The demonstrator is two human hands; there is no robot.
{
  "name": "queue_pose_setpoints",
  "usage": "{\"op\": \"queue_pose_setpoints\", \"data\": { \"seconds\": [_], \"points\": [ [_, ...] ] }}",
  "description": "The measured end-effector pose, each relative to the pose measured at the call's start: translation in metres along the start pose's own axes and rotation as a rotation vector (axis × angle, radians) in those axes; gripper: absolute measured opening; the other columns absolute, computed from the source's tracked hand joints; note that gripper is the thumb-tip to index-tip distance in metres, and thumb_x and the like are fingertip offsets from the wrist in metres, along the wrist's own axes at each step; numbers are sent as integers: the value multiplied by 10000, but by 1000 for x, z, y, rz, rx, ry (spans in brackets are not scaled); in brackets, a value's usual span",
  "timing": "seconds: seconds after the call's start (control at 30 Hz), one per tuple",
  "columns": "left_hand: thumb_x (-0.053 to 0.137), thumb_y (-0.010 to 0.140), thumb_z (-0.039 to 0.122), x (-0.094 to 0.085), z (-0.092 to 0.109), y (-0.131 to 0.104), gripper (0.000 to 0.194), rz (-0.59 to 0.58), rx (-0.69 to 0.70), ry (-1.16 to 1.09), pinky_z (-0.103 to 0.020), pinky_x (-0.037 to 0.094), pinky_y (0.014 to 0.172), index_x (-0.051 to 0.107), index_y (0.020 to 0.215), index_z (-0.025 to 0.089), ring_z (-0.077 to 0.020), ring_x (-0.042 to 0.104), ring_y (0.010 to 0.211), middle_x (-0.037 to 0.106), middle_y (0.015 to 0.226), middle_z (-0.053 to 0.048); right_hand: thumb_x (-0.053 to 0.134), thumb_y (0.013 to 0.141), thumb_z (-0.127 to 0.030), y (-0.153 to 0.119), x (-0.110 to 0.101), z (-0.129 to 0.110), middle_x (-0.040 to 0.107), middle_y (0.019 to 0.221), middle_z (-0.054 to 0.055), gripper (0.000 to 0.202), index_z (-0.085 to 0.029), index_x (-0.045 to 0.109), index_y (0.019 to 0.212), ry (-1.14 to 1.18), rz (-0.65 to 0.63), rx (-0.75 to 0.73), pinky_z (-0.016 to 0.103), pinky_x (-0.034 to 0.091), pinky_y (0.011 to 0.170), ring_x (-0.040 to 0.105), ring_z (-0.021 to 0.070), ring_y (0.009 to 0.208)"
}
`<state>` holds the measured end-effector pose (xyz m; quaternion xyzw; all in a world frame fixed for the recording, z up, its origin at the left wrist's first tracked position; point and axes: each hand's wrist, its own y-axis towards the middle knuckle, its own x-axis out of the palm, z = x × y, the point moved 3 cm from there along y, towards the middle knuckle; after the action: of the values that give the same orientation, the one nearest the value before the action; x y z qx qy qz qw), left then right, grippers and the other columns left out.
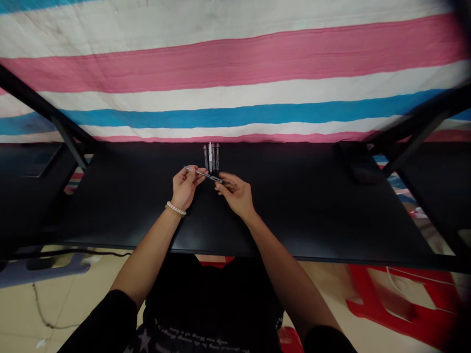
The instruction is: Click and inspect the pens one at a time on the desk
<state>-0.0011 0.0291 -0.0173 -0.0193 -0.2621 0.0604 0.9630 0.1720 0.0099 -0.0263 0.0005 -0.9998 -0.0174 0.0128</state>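
From where I stand, on the left I see the person's left hand [183, 190], with a pale coiled bracelet [175, 209] on its wrist. Its thumb and fingers are closed on the thin end of a slender pen [202, 173]. The pen is in the air between the two hands, in front of the person and above the black table [312, 211]. Beyond it lie four pens [217, 158], side by side, one of them whiter; perhaps they are put so in order that each one is easy to reach. To the right, the right hand [238, 194] pinches the end with the grey clip. I think a grip at both ends keeps such a light thing steady and lets the fingers work finely.

As for what is unclear, the left fingertips partly cover the thin end, and I cannot tell whether the pen is whole or open. The near ends of the row are hard to make out behind the hands. The right fingers hide the other tip. Farther right, a dark object [358, 164] melts into the table, so I cannot name it.
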Motion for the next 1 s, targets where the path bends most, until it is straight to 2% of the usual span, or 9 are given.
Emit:
{"op": "queue_pose_setpoints", "data": {
  "seconds": [0.1, 0.2, 0.33, 0.4, 0.47, 0.53, 0.63, 0.83, 1.0],
  "points": [
    [815, 797, 442, 0, 0, 0, 337, -10, -8, 6, -370, 557, 904, 674, 923, 164, -197, 750, 901, 774, 927, -81, 703, 812, -622, -2, 1, 2, 710, 676, 29, 449, -182, 734, 892, -54, -20, 4, 258, 557, 478, 675, 147, 529],
    [812, 796, 455, 1, 0, 0, 344, -35, -17, 12, -366, 554, 906, 669, 919, 167, -190, 746, 896, 769, 930, -75, 724, 810, -586, -2, 1, 5, 720, 743, 23, 423, -197, 726, 978, -68, -9, -51, 260, 563, 511, 692, 150, 577],
    [777, 832, 463, 6, 4, -2, 308, -49, -96, -101, -376, 573, 871, 622, 901, 206, -188, 734, 885, 727, 882, -13, 636, 894, -555, -3, 7, 8, 678, 664, -1, 372, -203, 732, 962, -164, -148, -94, 264, 518, 502, 623, 127, 502],
    [684, 892, 525, 8, 10, -3, 325, -50, -162, -210, -355, 583, 797, 581, 858, 219, -155, 697, 747, 647, 757, 25, 692, 860, -536, -3, 8, 4, 701, 742, 5, 373, -223, 717, 1061, -235, -154, -155, 273, 531, 562, 639, 136, 581],
    [533, 943, 627, 7, 20, -3, 443, -34, -207, -308, -277, 542, 623, 546, 788, 212, -106, 559, 533, 496, 601, 50, 720, 841, -522, -4, 7, 0, 706, 789, 7, 400, -232, 687, 1115, -282, -130, -199, 281, 538, 617, 642, 142, 636],
    [410, 970, 666, 1, 31, -2, 538, 12, -218, -373, -215, 376, 428, 541, 736, 200, -79, 362, 402, 352, 510, 68, 679, 875, -524, -4, 5, -3, 696, 774, 8, 361, -224, 671, 1075, -298, -110, -213, 288, 534, 642, 637, 142, 646],
    [341, 1019, 546, -13, 45, -1, 515, 89, -202, -414, -216, 192, 357, 572, 727, 190, -77, 195, 362, 232, 461, 85, 594, 930, -540, -4, 2, -5, 684, 757, 15, 335, -220, 651, 1012, -281, -91, -207, 290, 524, 642, 644, 147, 661],
    [306, 1005, 570, -33, 65, 4, 553, 105, -52, -458, -239, 166, 369, 629, 772, 187, -89, 144, 378, 175, 457, 86, 571, 940, -555, -2, 2, -1, 655, 723, 6, 344, -221, 632, 992, -262, -117, -180, 280, 499, 599, 624, 141, 632],
    [176, 1012, 529, -44, 74, 7, 622, 139, -41, -442, -233, 189, 379, 660, 817, 189, -101, 133, 381, 141, 465, 84, 567, 946, -533, -2, 1, 0, 631, 698, -9, 320, -222, 625, 987, -263, -99, -163, 281, 487, 587, 605, 136, 605]
  ]
}}
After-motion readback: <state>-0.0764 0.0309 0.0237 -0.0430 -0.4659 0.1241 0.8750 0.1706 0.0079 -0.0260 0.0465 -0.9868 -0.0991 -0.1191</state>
